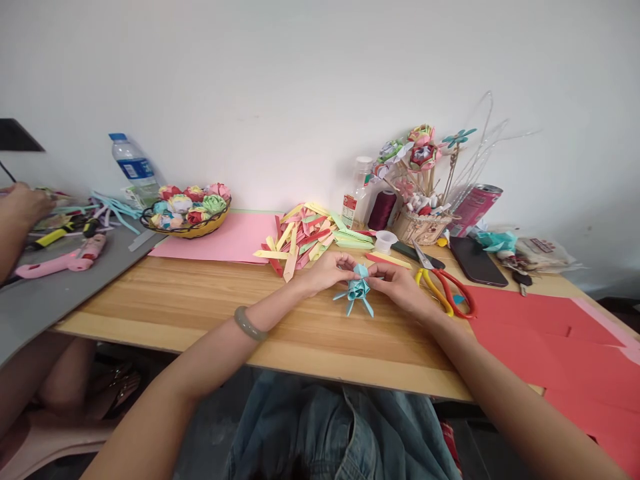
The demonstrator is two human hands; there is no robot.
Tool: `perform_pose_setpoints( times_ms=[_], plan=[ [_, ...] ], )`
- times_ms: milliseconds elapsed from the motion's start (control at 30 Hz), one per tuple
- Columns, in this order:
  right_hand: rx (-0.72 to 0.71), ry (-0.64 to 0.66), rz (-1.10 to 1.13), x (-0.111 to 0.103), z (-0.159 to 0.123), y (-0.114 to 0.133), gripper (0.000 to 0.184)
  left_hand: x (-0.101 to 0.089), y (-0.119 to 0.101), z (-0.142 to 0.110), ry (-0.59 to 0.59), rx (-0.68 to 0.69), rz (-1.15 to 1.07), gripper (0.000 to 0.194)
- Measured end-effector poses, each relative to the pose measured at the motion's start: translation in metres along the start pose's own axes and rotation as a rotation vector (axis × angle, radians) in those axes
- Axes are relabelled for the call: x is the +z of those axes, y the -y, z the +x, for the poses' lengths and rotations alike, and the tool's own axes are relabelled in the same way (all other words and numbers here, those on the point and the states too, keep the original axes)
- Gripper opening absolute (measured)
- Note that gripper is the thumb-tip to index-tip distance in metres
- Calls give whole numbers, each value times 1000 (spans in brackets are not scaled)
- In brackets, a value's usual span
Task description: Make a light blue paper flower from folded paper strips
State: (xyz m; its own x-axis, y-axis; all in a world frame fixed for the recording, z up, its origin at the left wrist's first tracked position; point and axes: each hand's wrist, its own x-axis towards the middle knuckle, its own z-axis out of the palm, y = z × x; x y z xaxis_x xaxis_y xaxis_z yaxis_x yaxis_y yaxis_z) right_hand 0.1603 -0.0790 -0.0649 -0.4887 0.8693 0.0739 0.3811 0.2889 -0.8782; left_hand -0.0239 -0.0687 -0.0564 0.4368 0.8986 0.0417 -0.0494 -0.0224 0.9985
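Observation:
Between my two hands, just above the wooden table [200, 310], is a light blue folded-paper flower [358, 289] with several pointed strips sticking out below. My left hand [327, 272] pinches its upper left side with thumb and finger. From the other side, my right hand [397, 283] grips it near the top right. Close beyond my left hand lies a heap of folded paper strips [305, 237] in yellow, pink, red and green. Scissors [440, 277] with yellow and red handles rest beside my right hand, their blades spread.
A basket of paper flowers [193, 230] stands back left, near a water bottle [133, 167]. Red paper sheets [550, 333] cover the right side. Behind are a flower pot [423, 223], a thread spool [382, 210] and a phone [477, 260]. At far left, another person's hand [25, 203] is near a pink glue gun [65, 261].

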Motion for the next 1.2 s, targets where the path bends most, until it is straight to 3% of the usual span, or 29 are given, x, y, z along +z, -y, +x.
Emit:
perform_pose_setpoints(
  times_ms=[300,500,667,867,1067,1200],
  plan=[
    [-69,-188,96,2,-5,16,14,-1,1,1,-7,105,-14,20],
    [-101,-260,127,4,-7,20,15,-1,-2,-1,-36,155,-6,23],
    [-106,-235,108,5,-6,15,16,-1,-2,-2,-34,128,-6,21],
    [-47,-184,70,5,-3,8,30,3,-6,-4,-11,69,-12,27],
    [16,-227,70,6,-3,8,30,19,-17,-15,-4,5,2,47],
    [54,-170,57,6,1,10,31,26,-16,-15,-54,-55,26,47]
  ],
)
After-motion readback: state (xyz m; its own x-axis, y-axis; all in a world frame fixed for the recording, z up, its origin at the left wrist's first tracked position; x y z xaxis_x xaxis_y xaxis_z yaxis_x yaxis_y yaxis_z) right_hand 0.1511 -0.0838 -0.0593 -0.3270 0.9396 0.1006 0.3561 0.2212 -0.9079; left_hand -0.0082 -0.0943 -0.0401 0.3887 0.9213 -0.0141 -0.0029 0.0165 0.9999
